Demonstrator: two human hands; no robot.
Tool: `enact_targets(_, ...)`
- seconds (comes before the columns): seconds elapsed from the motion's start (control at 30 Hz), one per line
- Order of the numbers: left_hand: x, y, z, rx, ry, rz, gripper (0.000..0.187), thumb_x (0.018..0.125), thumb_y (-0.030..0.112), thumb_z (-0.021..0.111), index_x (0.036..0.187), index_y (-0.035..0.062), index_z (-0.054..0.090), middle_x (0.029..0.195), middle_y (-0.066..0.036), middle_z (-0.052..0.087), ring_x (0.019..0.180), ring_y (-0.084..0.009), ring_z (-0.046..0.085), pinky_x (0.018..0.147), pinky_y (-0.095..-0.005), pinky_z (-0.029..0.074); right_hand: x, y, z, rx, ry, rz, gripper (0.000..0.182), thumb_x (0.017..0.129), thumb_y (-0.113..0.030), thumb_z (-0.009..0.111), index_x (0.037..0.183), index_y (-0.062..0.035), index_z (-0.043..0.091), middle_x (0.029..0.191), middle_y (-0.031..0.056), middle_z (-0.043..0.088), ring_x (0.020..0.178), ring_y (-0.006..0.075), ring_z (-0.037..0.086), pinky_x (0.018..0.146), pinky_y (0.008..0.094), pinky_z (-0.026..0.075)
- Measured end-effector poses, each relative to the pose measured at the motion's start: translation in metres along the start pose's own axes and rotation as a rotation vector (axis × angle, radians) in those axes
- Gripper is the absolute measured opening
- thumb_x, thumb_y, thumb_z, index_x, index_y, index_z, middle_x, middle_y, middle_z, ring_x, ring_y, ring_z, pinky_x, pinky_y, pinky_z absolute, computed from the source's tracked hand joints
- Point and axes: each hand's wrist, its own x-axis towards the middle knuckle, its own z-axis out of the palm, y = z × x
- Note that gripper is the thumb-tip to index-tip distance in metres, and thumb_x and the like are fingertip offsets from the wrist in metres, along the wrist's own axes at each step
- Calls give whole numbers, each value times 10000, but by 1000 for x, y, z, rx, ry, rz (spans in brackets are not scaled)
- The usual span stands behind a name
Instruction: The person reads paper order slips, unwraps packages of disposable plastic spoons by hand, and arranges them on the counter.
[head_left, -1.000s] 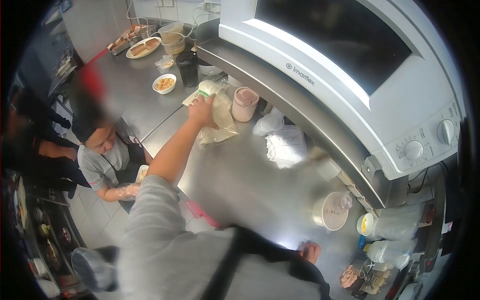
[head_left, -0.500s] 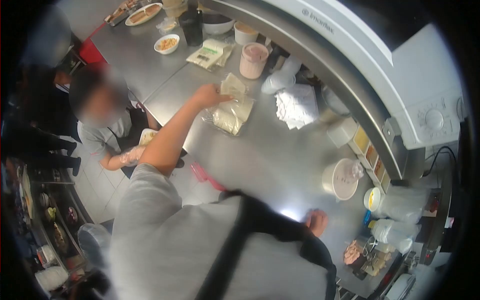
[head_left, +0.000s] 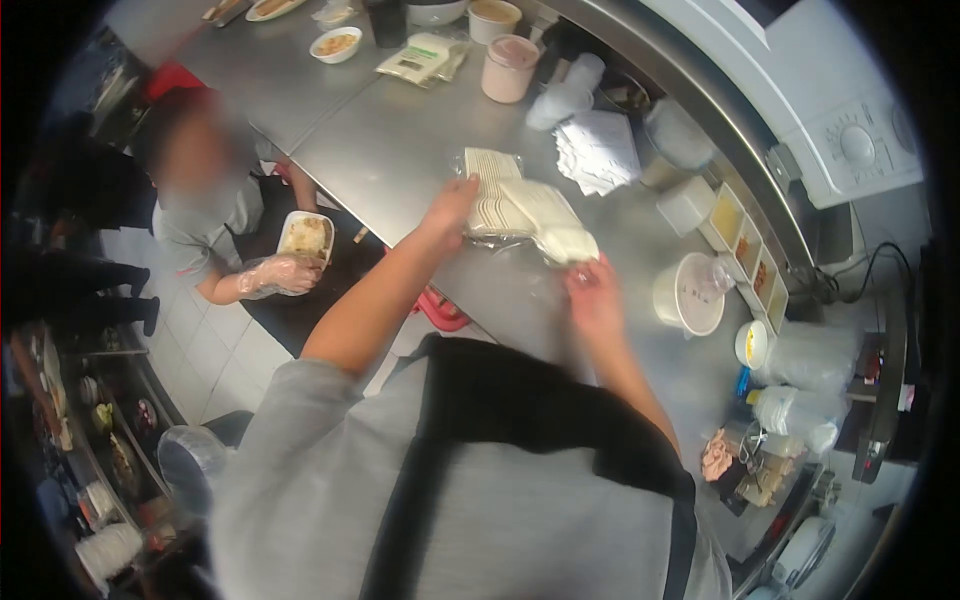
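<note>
A clear plastic packet of cream-coloured, folded, flat food (head_left: 525, 205) is held over the steel counter; its exact kind I cannot make out. Ridged layers show in its left part, while the right part is smooth and slants down to the right. My left hand (head_left: 452, 212) grips the packet's left edge, fingers closed. At the lower right end, my right hand (head_left: 597, 298) pinches the plastic with its fingertips. Some of the left fingers are hidden behind the packet.
The steel counter (head_left: 400, 150) carries a pink tub (head_left: 509, 68), white papers (head_left: 597, 150), a white bucket (head_left: 690, 293) and a condiment tray (head_left: 745, 245). Across the counter's left edge, a gloved co-worker holds a food container (head_left: 305, 238). A white appliance (head_left: 850, 140) overhangs the right.
My right hand has come up from the near counter edge to the packet. The packet is now between both hands, turned and nearer the right. The co-worker's food container is more in view.
</note>
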Motion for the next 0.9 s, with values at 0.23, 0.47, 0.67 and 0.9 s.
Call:
enact_targets(0.23, 1, 27, -50, -64, 69, 125, 337, 957, 176, 398, 1232, -13, 354, 1140, -165, 513, 985, -281, 582, 829, -425, 509, -21, -11, -68, -59, 175, -33, 311, 867, -73, 508, 1170, -30, 452, 787, 38, 521, 720, 151, 508, 647, 292, 432)
enact_targets(0.47, 4, 15, -13, -308, 77, 232, 329, 983, 213, 351, 1233, 1, 381, 1105, -142, 550, 1051, -273, 559, 938, -414, 450, -48, -15, -91, -300, 333, -217, 211, 881, -121, 582, 1059, -52, 492, 898, 47, 559, 805, 147, 543, 660, 293, 457)
enact_targets(0.67, -78, -45, 2, 378, -400, -210, 410, 905, 248, 554, 1252, 49, 464, 1186, -101, 543, 1106, -209, 516, 940, -338, 411, -69, -42, -106, -447, 306, -280, 165, 893, -83, 548, 1041, -72, 474, 962, 55, 574, 801, 156, 577, 630, 301, 501)
enact_targets(0.9, -73, -3, 18, 1863, -8, 915, 649, 733, 311, 696, 1295, 124, 432, 1385, -182, 339, 1258, -411, 316, 1042, -454, 282, -145, -50, -86, -399, 461, -381, 165, 894, -85, 535, 1044, -80, 467, 949, 47, 556, 774, 142, 564, 606, 282, 485)
